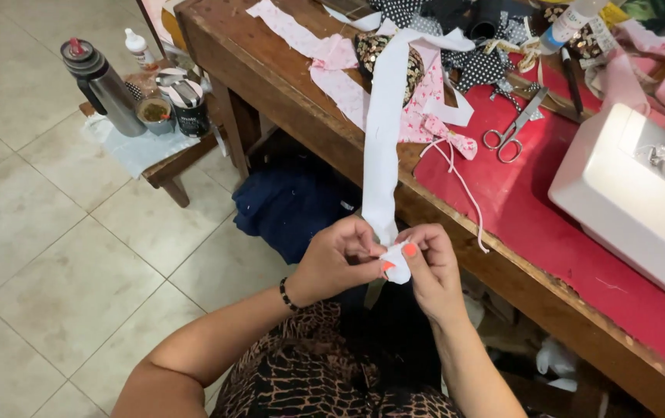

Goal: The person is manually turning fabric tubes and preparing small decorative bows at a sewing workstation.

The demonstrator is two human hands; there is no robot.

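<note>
A long white fabric strip hangs from the wooden table down to my hands. My left hand pinches the strip's lower end from the left, a dark bead bracelet on its wrist. My right hand grips the same folded end from the right, thumb and fingers pressed on the white fabric. Both hands are held in front of the table's edge, above my patterned lap. Pink printed fabric pieces lie on the table under the strip.
A white sewing machine stands at right on a red table cover. Scissors, polka-dot cloth and a glue bottle lie behind. A low stool holds a metal flask and cans. Blue cloth lies on the floor.
</note>
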